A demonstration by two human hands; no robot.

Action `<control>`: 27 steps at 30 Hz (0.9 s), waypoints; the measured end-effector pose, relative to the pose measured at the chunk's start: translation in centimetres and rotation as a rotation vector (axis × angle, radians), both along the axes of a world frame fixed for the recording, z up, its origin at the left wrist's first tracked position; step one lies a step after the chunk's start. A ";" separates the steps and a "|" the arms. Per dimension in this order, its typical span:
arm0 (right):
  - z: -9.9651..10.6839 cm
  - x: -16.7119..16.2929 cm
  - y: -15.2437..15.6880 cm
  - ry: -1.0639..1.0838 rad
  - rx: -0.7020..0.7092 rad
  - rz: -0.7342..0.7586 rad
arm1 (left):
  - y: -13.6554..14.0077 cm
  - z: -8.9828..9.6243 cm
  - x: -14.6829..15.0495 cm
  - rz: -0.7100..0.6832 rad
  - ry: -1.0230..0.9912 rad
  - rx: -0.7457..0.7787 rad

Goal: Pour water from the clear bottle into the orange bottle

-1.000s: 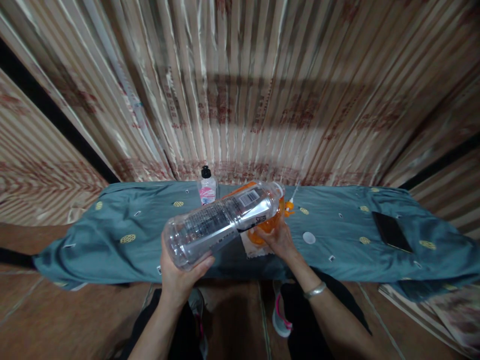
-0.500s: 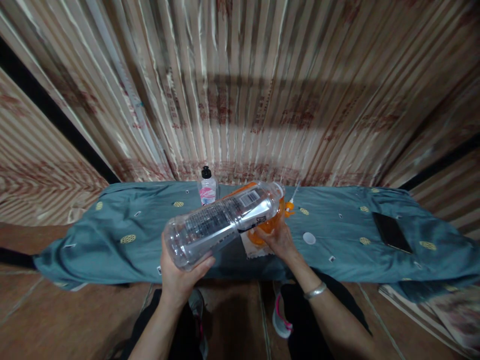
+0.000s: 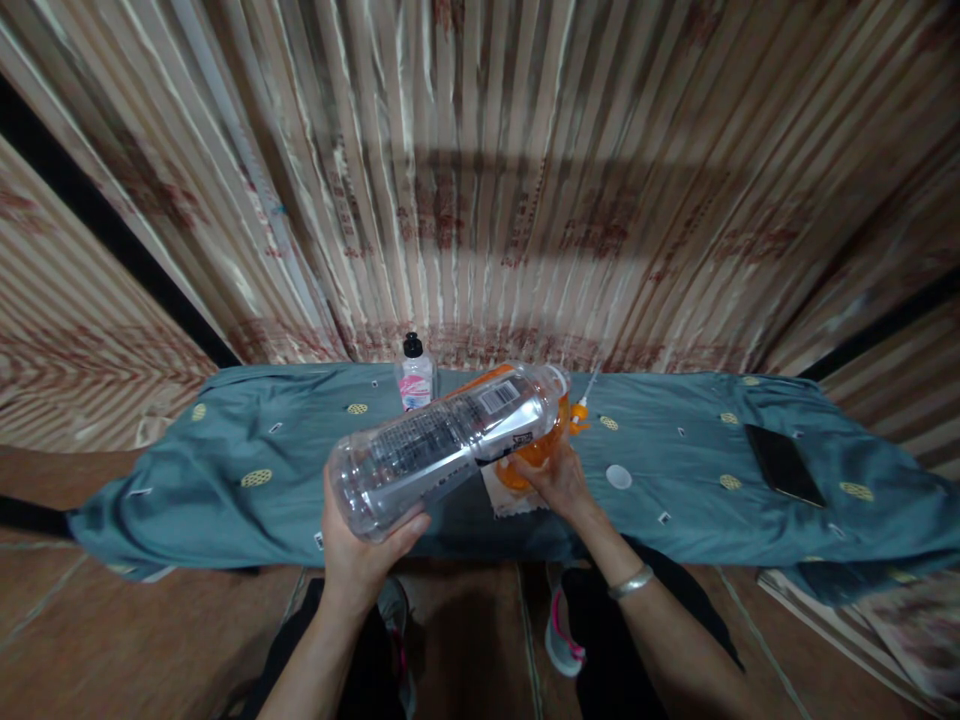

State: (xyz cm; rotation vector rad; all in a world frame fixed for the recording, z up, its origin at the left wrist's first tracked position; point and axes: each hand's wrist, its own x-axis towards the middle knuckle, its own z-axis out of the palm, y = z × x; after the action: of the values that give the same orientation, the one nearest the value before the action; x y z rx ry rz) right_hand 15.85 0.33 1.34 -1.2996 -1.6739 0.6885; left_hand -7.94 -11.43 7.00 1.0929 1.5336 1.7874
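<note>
My left hand [image 3: 364, 560] is wrapped round the base of a large clear plastic bottle [image 3: 442, 450] with a silver label and barcode. This bottle is tilted, its neck pointing right and up, over an orange bottle [image 3: 517, 477]. Around the orange bottle my right hand [image 3: 555, 475] is closed, at its right side. The clear bottle covers much of the orange one, so whether their mouths touch is hidden. Beneath the orange bottle lies a light-coloured cloth or paper [image 3: 517, 508]. An orange pump top [image 3: 578, 415] with a thin tube lies just beyond my right hand.
A clear bottle with a black cap [image 3: 415, 375] stands at the back. A white round cap [image 3: 619, 477] and a black phone-like slab [image 3: 784, 464] lie on the teal cloth-covered table [image 3: 225, 440]. A striped curtain [image 3: 480, 200] hangs right behind.
</note>
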 end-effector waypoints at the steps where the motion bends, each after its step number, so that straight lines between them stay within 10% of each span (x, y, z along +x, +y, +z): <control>1: 0.0 0.0 0.0 -0.002 0.002 0.000 | 0.0 0.0 0.0 0.002 0.008 0.004; 27: -0.2 0.1 0.1 -0.029 -0.005 -0.009 | 0.1 0.0 0.2 -0.010 -0.014 0.016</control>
State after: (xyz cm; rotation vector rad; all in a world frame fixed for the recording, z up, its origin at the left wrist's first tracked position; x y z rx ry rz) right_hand 15.94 0.45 1.19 -1.3255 -1.6895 0.6723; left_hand -7.73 -11.38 6.95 1.0906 1.5059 1.8001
